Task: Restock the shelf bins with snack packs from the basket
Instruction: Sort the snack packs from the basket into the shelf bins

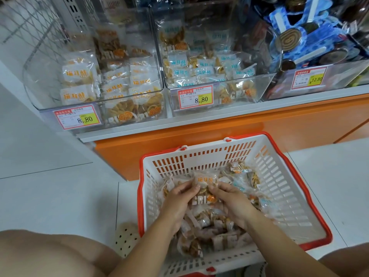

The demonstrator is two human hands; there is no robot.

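Note:
A white basket with a red rim (279, 176) stands on the floor in front of the shelf and holds several snack packs (209, 226). Both hands are inside it. My left hand (177, 202) and my right hand (233, 202) together pinch one clear orange-label snack pack (205, 182) by its sides, held upright above the pile. On the shelf stand clear bins: a left bin (95, 108) with orange-label packs and a middle bin (215, 84) with blue-label packs.
A right bin (319, 80) holds blue-wrapped round sweets. Price tags (76, 117) are fixed to the bin fronts. The shelf base is orange (219, 134). My knees show at the bottom corners. A beige perforated shoe (125, 238) lies left of the basket on white floor tiles.

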